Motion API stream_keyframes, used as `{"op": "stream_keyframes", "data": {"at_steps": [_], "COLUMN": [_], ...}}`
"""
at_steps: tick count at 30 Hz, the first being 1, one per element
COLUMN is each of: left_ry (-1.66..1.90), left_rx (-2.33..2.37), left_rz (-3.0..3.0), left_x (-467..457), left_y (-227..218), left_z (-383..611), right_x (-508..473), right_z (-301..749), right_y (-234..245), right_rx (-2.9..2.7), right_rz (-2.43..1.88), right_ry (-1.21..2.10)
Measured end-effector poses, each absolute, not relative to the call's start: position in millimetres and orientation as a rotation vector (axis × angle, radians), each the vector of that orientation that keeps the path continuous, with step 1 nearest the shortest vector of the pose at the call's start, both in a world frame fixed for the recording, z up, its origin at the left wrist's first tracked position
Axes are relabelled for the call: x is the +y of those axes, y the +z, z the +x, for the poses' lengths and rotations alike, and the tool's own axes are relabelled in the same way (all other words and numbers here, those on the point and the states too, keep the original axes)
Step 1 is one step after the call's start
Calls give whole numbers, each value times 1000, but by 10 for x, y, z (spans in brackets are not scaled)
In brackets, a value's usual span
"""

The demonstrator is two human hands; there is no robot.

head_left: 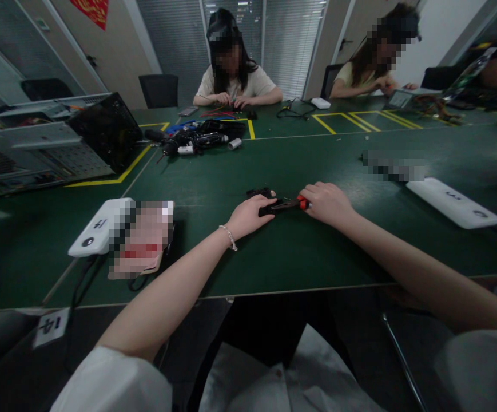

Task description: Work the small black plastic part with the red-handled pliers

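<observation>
My left hand (251, 216) is closed on a small black part (269, 209) at the middle of the green table. In my right hand (327, 201) are pliers with red handles (303, 202), its fingers wrapped round the grips. The dark plier jaws (286, 206) point left and meet the black part by my left fingertips. Whether the jaws grip it, I cannot tell. Just behind my left hand lies another small dark piece (260, 193); its kind is unclear.
An open computer case (51, 143) stands at the left. White power banks (102, 228) (454, 203) lie on both sides, with a pink blurred item (143, 240) near the left one. Tools and cables (201, 136) are heaped further back. Two people sit across the green table (317, 163).
</observation>
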State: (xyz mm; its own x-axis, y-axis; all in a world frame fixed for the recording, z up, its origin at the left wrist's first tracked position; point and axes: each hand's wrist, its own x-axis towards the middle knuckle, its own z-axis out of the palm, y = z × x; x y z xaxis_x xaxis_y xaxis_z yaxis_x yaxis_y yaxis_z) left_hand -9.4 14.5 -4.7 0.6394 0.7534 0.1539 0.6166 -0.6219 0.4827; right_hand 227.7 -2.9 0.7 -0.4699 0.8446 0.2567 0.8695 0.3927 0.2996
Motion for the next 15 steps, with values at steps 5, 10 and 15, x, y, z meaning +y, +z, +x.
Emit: {"op": "stream_keyframes", "data": {"at_steps": [5, 10, 15], "left_ry": [490, 470, 473], "left_rx": [1076, 1088, 1095], "left_rz": [2471, 2459, 2472], "left_x": [150, 129, 135], "left_y": [-56, -24, -31], "left_z": [-96, -96, -87], "right_x": [-20, -5, -4], "right_z": [2297, 2310, 2301], "right_y": [1, -14, -24], "right_rx": [-2568, -2571, -2577], "right_rz": [-1564, -1564, -1575], "right_ry": [-594, -583, -603]}}
